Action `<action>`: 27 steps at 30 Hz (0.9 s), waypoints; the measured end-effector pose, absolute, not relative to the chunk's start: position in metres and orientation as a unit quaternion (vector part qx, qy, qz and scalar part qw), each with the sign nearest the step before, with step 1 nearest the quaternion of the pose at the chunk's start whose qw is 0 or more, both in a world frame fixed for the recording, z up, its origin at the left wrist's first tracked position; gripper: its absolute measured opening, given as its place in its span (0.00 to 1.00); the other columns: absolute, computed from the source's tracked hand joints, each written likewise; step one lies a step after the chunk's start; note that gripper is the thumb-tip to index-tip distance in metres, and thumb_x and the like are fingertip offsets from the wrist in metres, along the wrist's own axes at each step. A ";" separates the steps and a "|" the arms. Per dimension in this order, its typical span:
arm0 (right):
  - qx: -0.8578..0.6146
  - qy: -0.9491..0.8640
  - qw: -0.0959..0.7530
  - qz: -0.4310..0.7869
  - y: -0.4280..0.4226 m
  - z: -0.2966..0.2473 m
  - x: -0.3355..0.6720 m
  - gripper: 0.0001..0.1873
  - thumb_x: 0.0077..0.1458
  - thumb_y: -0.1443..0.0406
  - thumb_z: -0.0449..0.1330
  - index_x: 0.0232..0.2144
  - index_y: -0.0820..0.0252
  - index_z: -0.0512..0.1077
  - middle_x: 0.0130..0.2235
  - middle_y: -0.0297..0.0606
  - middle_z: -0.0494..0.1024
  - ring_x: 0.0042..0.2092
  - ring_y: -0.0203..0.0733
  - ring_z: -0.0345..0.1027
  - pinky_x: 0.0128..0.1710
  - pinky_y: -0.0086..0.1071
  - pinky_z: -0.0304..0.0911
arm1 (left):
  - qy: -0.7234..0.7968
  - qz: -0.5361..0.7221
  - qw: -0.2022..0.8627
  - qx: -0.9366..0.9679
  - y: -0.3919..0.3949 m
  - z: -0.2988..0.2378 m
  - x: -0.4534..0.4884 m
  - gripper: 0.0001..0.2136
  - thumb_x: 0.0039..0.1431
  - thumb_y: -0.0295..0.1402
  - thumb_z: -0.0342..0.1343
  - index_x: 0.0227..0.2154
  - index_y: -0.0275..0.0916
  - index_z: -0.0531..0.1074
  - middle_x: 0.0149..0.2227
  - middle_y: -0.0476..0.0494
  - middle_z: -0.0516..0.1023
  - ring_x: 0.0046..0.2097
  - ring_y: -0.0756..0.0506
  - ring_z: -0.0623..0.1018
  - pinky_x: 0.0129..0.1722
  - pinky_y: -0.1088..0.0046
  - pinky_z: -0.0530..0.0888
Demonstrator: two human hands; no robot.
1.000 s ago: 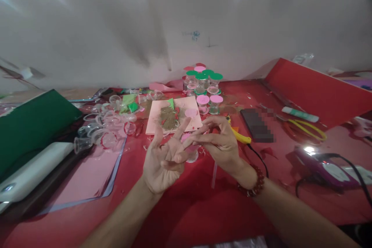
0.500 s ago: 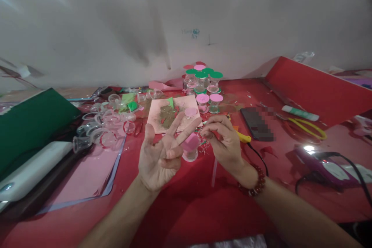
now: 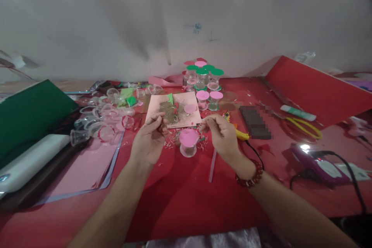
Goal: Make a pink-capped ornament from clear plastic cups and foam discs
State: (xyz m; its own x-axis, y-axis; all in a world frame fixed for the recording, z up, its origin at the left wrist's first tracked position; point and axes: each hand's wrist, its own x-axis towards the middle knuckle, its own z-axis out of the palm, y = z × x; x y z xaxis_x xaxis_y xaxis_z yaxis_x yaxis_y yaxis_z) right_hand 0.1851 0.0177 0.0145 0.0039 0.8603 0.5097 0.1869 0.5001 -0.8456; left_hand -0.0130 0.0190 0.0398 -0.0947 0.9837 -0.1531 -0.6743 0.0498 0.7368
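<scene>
My left hand [image 3: 148, 138] is raised over the red table, its thumb and index fingertip drawn together and the other fingers curled. Whether anything lies between them is too small to see. To the right, my right hand [image 3: 223, 139], with a red bead bracelet at the wrist, pinches thumb against fingers; a held thing cannot be made out. Between both hands stands a clear plastic cup piece [image 3: 188, 150] capped by a pink disc [image 3: 188, 137]. Just beyond it lies a pale pink board [image 3: 185, 98] bearing brownish grit, a green scrap and a pink disc.
Several disc-topped cups [image 3: 202, 96] stand behind the board. Clear cups [image 3: 107, 130] pile up at left near pink sheets [image 3: 84, 166]. A glue gun [image 3: 241, 135], phone [image 3: 255, 122], scissors [image 3: 305, 127] and purple device [image 3: 316, 164] lie at right. A glue stick [image 3: 212, 166] lies below my right hand.
My left hand has turned and pulled back left, its outstretched fingers now curled into a pinch. The pink-topped cup is uncovered. My right hand keeps its pinch.
</scene>
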 end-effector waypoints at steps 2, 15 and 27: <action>-0.404 -0.635 0.587 0.299 0.022 0.012 0.184 0.11 0.64 0.62 0.52 0.32 0.58 0.70 0.30 0.36 0.78 0.31 0.35 0.71 0.33 0.30 0.67 | 0.368 0.655 0.623 0.219 0.021 0.036 -0.013 0.09 0.57 0.19 0.52 0.32 0.34 0.76 0.25 0.48 0.75 0.22 0.56 0.70 0.22 0.84 0.68; -0.441 -0.605 0.573 0.334 0.024 0.014 0.190 0.24 0.63 0.52 0.52 0.20 0.58 0.63 0.15 0.26 0.60 0.17 0.29 0.54 0.17 0.25 0.51 | 0.432 0.612 0.578 0.325 0.014 0.029 -0.007 0.08 0.55 0.35 0.62 0.27 0.35 0.74 0.21 0.50 0.75 0.21 0.55 0.70 0.22 0.80 0.65; -0.442 -0.664 0.536 0.276 0.025 0.012 0.188 0.11 0.59 0.64 0.59 0.26 0.59 0.74 0.27 0.35 0.78 0.31 0.38 0.71 0.36 0.33 0.66 | 0.511 0.535 0.537 0.405 0.013 0.026 -0.006 0.09 0.51 0.37 0.63 0.24 0.36 0.77 0.25 0.48 0.75 0.31 0.50 0.71 0.37 0.74 0.66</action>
